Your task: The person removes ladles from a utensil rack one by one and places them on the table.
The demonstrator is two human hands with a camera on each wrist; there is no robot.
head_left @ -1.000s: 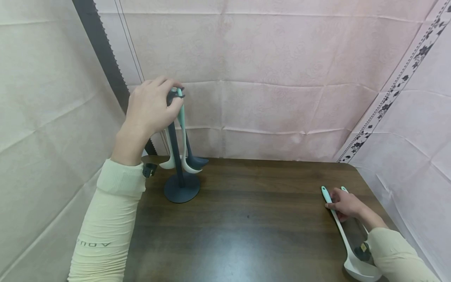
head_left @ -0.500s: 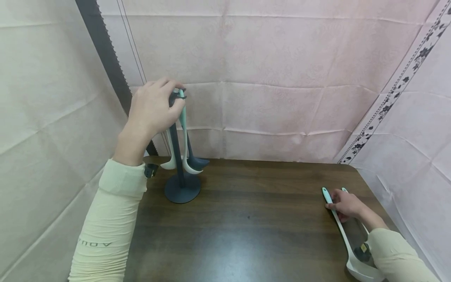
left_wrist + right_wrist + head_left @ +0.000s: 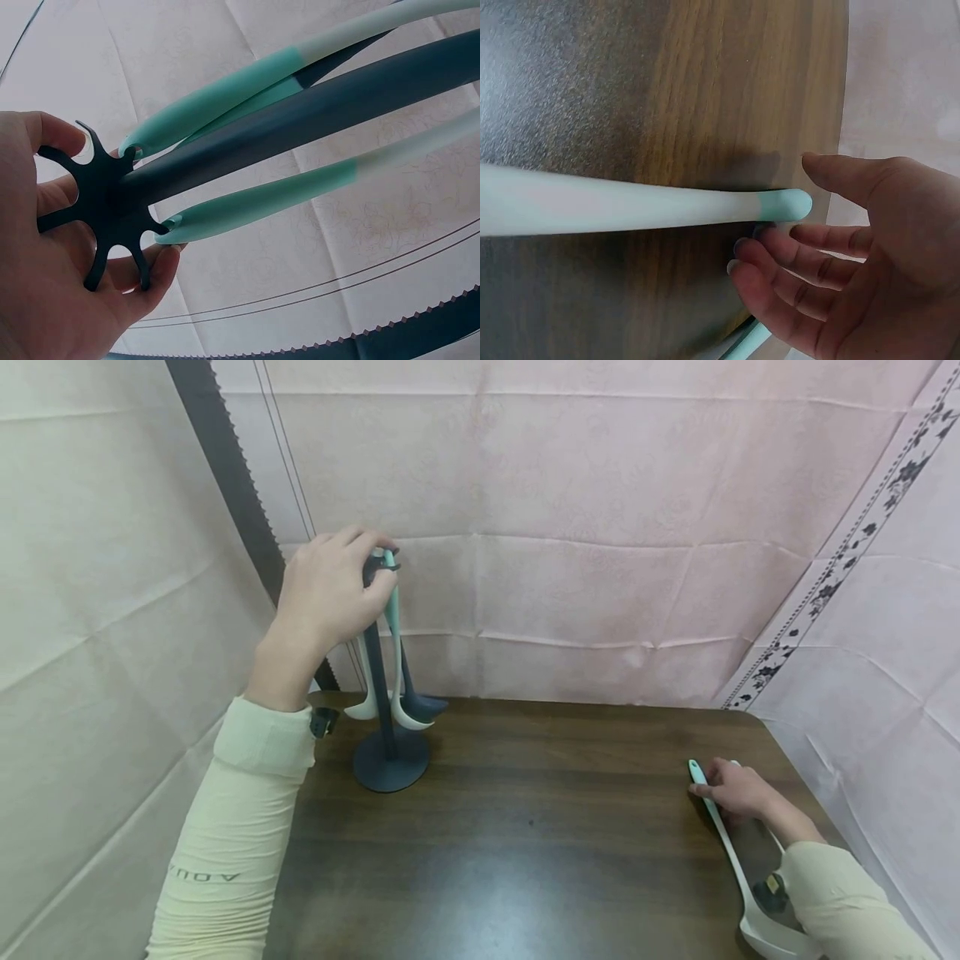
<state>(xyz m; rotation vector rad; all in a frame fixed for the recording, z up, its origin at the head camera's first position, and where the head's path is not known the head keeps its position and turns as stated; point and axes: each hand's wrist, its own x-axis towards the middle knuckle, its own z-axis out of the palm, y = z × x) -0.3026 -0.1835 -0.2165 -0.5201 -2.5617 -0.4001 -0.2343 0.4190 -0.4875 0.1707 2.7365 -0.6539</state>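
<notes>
The left hand grips a slim dark-blue stand with hooks; the right hand, fingers parted, loosely flanks a white, mint-tipped ladle.

Wood-grain tabletop, glare toward near edge. Creased pale cloth beyond far edge; floral border rises by far right corner.

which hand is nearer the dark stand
The left. The left hand grips the hooked top of the dark stand; the right hand is far across the table, near the handle end of the white ladle.
</notes>
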